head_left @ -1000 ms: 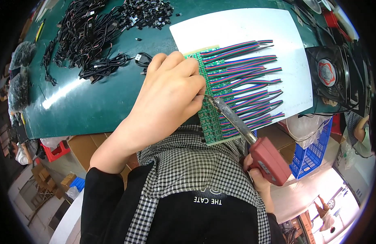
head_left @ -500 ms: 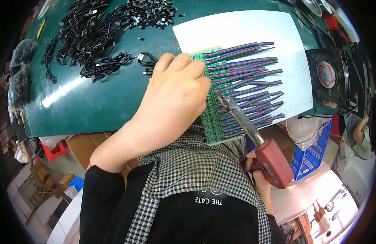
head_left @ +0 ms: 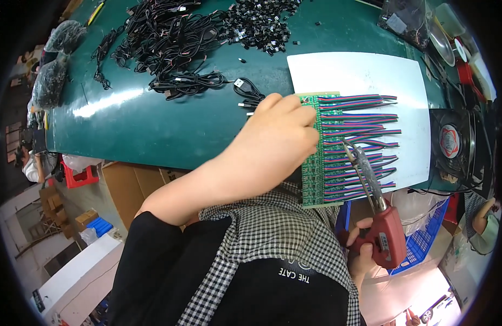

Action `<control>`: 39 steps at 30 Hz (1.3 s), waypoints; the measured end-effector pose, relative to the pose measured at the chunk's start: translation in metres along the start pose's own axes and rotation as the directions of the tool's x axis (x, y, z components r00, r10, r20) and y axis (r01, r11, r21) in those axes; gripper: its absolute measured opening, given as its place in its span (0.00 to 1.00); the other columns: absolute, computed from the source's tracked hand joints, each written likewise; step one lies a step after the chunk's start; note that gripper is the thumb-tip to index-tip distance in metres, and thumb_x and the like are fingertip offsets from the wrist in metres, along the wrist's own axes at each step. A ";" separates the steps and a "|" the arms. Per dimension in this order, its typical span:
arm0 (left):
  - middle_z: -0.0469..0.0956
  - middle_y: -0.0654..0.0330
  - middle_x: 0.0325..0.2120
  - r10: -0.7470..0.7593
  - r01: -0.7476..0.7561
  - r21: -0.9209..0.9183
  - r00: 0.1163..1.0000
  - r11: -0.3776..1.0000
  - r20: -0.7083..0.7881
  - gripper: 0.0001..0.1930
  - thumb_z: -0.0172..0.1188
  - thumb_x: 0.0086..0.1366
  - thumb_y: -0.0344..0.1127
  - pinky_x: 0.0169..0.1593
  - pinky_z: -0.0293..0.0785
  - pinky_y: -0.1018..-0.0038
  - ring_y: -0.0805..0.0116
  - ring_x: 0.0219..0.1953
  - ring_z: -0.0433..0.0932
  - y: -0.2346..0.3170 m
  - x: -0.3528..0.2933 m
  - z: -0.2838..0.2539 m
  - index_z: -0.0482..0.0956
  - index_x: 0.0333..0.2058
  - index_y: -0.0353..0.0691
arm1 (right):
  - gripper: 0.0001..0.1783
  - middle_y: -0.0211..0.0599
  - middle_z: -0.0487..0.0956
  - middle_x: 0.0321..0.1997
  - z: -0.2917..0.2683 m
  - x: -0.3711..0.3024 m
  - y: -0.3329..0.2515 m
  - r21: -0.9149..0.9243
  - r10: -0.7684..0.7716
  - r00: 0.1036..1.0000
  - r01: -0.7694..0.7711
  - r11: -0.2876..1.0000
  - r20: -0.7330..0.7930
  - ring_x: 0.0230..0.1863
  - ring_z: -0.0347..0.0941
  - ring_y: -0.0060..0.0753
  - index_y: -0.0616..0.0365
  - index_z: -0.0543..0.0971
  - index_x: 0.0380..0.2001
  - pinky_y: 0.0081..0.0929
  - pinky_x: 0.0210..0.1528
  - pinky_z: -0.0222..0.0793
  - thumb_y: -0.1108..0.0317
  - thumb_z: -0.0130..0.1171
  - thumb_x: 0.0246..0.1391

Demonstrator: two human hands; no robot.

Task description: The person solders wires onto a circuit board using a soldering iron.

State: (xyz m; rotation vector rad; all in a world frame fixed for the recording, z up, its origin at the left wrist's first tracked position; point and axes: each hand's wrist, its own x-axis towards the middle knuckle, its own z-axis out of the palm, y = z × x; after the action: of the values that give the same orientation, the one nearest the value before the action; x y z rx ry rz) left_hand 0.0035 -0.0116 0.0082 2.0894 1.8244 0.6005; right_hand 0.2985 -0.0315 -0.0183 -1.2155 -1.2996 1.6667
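My left hand [head_left: 281, 142] is closed at the left edge of a green circuit board panel [head_left: 311, 191]. Its fingertips are turned away, so what they pinch is hidden. Rows of flat multicoloured wires [head_left: 362, 117] run from the panel out to the right. My right hand [head_left: 361, 254] grips a red soldering gun [head_left: 390, 234] by its handle. The gun's tip points up and left, over the wires near where they join the panel; I cannot tell whether it touches. Just beyond my left hand lies a black USB cable [head_left: 248, 90].
White sheet [head_left: 359, 70] under the panel on the green table [head_left: 126, 133]. A tangle of black cables [head_left: 172, 38] and a heap of small black connectors [head_left: 259, 24] lie at the back. A fan [head_left: 452, 141] stands right; a blue crate [head_left: 424, 239] sits below the table edge.
The whole view has shifted, so the table things sit further right and lower. Against the panel, the soldering gun's tip has moved right, from the boards to the wires. Both hands stay closed.
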 end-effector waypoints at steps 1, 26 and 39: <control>0.73 0.61 0.29 -0.002 -0.001 -0.138 1.000 0.990 -0.023 0.04 0.61 0.52 0.30 0.44 0.65 0.67 0.63 0.37 0.70 -0.006 0.000 -0.003 0.78 0.28 0.37 | 0.39 0.43 0.72 0.43 0.000 0.000 0.000 -0.011 -0.006 1.000 0.006 1.000 -0.021 0.23 0.68 0.29 0.68 0.67 0.49 0.22 0.23 0.64 0.43 0.64 0.47; 0.75 0.62 0.25 -0.513 0.515 -0.046 0.836 0.856 -0.194 0.06 0.61 0.52 0.25 0.30 0.64 0.77 0.75 0.24 0.66 -0.119 -0.039 -0.036 0.79 0.31 0.33 | 0.36 0.40 0.74 0.41 0.004 0.000 -0.003 0.024 -0.009 1.000 0.009 1.000 -0.022 0.24 0.69 0.25 0.67 0.69 0.47 0.20 0.25 0.64 0.46 0.63 0.48; 0.77 0.61 0.29 -0.402 -0.100 -0.684 0.744 0.723 -0.534 0.06 0.61 0.57 0.21 0.38 0.71 0.80 0.74 0.32 0.76 -0.106 -0.037 -0.061 0.76 0.34 0.31 | 0.36 0.44 0.73 0.43 0.000 -0.002 0.006 0.056 -0.042 0.999 0.042 0.998 -0.012 0.23 0.69 0.27 0.67 0.66 0.51 0.21 0.23 0.63 0.49 0.63 0.50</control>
State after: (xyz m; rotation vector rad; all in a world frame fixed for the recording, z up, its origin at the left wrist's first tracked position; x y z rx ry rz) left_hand -0.1218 -0.0355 0.0055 1.2461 1.6499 1.8233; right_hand 0.2993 -0.0349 -0.0231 -1.1548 -1.2548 1.6537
